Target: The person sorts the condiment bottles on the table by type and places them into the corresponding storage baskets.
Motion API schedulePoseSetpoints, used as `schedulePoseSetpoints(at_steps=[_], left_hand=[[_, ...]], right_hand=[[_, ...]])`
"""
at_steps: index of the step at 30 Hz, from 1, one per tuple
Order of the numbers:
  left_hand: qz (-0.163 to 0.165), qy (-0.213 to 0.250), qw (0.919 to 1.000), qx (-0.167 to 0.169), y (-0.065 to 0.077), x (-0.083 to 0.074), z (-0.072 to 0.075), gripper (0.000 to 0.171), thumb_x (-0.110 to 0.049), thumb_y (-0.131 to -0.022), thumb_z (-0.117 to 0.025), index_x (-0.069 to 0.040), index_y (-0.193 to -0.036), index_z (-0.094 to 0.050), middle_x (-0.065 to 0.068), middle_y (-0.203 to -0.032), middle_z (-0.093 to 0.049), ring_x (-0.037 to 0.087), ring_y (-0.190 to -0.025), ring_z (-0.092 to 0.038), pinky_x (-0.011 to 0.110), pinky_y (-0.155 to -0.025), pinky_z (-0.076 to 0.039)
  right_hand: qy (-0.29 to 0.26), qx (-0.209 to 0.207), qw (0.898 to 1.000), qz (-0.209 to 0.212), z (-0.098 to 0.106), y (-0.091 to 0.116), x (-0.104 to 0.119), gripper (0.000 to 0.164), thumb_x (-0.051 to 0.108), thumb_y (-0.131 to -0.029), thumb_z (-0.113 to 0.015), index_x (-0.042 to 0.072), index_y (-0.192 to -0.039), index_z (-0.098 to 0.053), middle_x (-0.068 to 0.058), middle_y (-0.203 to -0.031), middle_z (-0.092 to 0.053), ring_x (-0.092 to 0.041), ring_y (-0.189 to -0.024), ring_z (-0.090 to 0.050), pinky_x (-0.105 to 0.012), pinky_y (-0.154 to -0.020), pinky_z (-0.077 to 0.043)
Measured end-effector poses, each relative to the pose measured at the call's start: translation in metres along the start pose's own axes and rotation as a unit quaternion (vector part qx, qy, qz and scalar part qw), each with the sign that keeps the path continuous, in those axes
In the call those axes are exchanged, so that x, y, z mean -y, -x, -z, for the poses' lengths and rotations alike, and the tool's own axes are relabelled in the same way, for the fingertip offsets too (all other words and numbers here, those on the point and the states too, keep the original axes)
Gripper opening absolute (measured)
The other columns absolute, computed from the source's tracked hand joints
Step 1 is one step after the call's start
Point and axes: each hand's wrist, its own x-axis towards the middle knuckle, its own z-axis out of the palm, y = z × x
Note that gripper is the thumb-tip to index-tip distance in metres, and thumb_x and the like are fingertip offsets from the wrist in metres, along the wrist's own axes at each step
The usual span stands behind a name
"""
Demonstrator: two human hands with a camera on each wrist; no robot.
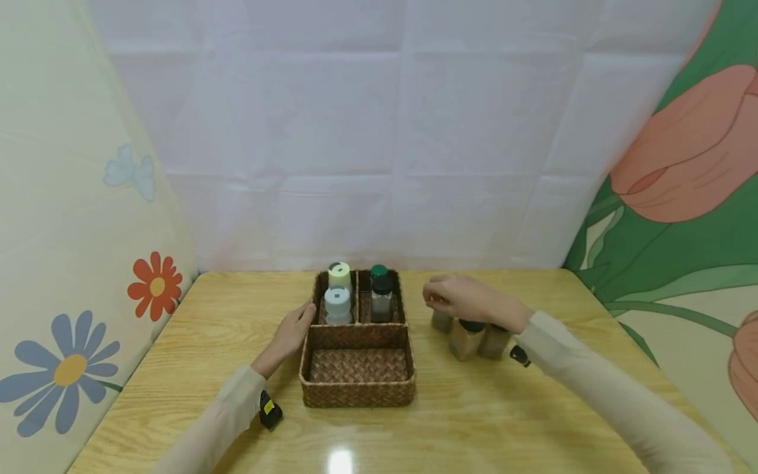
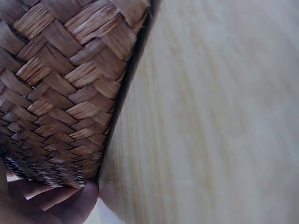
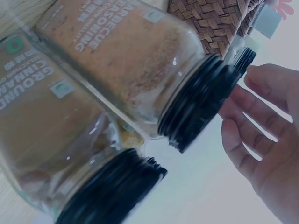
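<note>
A woven brown basket (image 1: 358, 396) with three compartments stands mid-table. My left hand (image 1: 294, 329) rests against its left outer wall; in the left wrist view the fingers (image 2: 77, 200) touch the weave low down by the tabletop. To the right, my right hand (image 1: 458, 296) is over a group of spice jars. In the right wrist view its fingers (image 3: 240, 133) are spread beside the black cap (image 3: 244, 60) of a farther jar. Nearer stand a barbecue seasoning jar (image 3: 126, 60) and a ground cinnamon jar (image 3: 51, 126), both black-capped.
In the basket's back left compartment are a white-capped bottle (image 1: 338, 304) and a yellow-topped one (image 1: 340, 273). The back right one holds a black-capped jar (image 1: 381, 299) and a green-capped container (image 1: 379, 270). Behind the wooden table (image 1: 474, 421) hangs a white cloth (image 1: 331, 131).
</note>
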Motion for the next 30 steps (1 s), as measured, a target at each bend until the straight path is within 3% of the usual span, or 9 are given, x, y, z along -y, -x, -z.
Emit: schedulePoseSetpoints(at_steps=[12,21,30], left_hand=[[0.002,-0.003,1.0000,-0.002,0.001,-0.001,0.000,0.059,-0.033,-0.111,-0.030,0.011,-0.150,-0.028,0.029,-0.153,-0.030,0.045,-0.141,-0.029,0.057,-0.113,-0.027],[0.008,-0.005,0.9999,-0.012,0.001,-0.002,-0.001,0.058,-0.032,-0.111,-0.030,0.011,-0.149,-0.030,0.028,-0.153,-0.031,0.044,-0.141,-0.030,0.056,-0.114,-0.027],[0.003,-0.011,0.9998,-0.014,0.002,-0.004,-0.001,0.058,-0.030,-0.111,-0.028,0.014,-0.148,-0.030,0.030,-0.152,-0.031,0.046,-0.140,-0.029,0.057,-0.113,-0.027]], right_hand=[[-0.010,-0.007,1.000,-0.011,-0.002,0.010,-0.008,0.011,0.003,-0.096,-0.064,0.013,-0.093,-0.067,0.004,-0.087,-0.063,-0.005,-0.074,-0.057,-0.023,-0.062,-0.052],[-0.001,-0.046,0.999,-0.003,-0.004,0.017,-0.017,0.010,0.001,-0.094,-0.066,0.010,-0.094,-0.069,0.002,-0.086,-0.064,-0.007,-0.074,-0.058,-0.026,-0.062,-0.052],[0.015,-0.054,0.998,-0.018,-0.002,0.022,-0.019,0.006,0.005,-0.093,-0.069,0.006,-0.098,-0.070,-0.001,-0.092,-0.064,-0.011,-0.079,-0.060,-0.029,-0.066,-0.054]])
